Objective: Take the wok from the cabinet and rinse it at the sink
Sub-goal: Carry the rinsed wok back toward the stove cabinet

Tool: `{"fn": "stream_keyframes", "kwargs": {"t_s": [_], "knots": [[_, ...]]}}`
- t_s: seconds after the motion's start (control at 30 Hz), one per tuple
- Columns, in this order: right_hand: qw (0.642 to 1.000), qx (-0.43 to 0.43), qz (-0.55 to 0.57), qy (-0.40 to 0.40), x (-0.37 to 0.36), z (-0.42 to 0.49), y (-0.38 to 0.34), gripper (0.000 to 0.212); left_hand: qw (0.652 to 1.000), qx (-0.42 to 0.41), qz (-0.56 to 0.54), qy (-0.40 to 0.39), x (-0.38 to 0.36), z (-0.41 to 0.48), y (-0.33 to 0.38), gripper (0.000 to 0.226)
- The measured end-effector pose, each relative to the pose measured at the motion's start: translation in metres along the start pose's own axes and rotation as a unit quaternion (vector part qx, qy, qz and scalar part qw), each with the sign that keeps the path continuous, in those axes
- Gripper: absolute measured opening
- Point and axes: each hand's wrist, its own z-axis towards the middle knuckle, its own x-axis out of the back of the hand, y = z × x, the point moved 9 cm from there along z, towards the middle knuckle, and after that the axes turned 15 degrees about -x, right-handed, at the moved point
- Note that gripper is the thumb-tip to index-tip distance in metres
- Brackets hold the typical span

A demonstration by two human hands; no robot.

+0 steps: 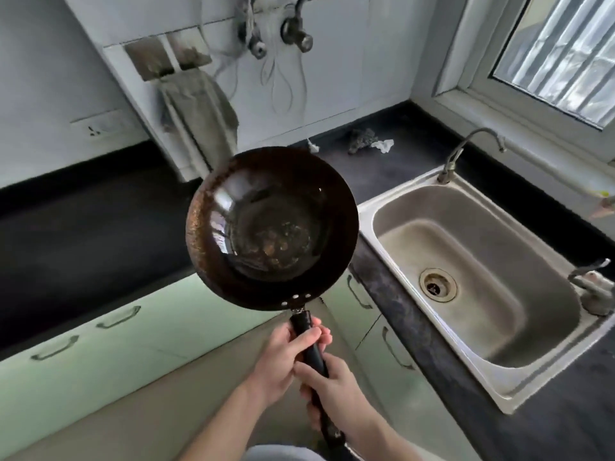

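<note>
A dark round wok [271, 227] with rusty brown spots in its bowl hangs in the air above the counter corner, left of the steel sink [466, 271]. Its long black handle [314, 356] points back toward me. My left hand [286, 357] grips the handle near the bowl. My right hand [332, 390] grips it farther down. The sink's curved tap [466, 148] stands at the back rim, with no water running. The drain [437, 285] is open.
Black countertop [83, 227] runs left and around the sink. Pale green cabinet doors [100, 354] with metal handles sit below. A grey cloth [203, 118] hangs on the wall. Crumpled scrubber and paper [367, 144] lie behind the sink. A window [559, 54] is at the right.
</note>
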Motion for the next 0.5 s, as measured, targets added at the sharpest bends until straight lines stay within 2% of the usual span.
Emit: {"fn": "stream_keyframes", "kwargs": {"t_s": [0.2, 0.37, 0.5], "knots": [[0.998, -0.010, -0.054, 0.033, -0.076, 0.000, 0.017, 0.026, 0.997, -0.055, 0.022, 0.038, 0.069, -0.044, 0.031, 0.015], [0.995, -0.005, -0.090, 0.030, -0.133, -0.010, 0.042, 0.030, 0.995, -0.070, -0.006, 0.073, 0.120, -0.092, 0.046, 0.023], [0.992, -0.005, -0.123, 0.007, -0.180, -0.014, 0.056, 0.028, 0.989, -0.099, -0.016, 0.112, 0.163, -0.126, 0.059, 0.015]]}}
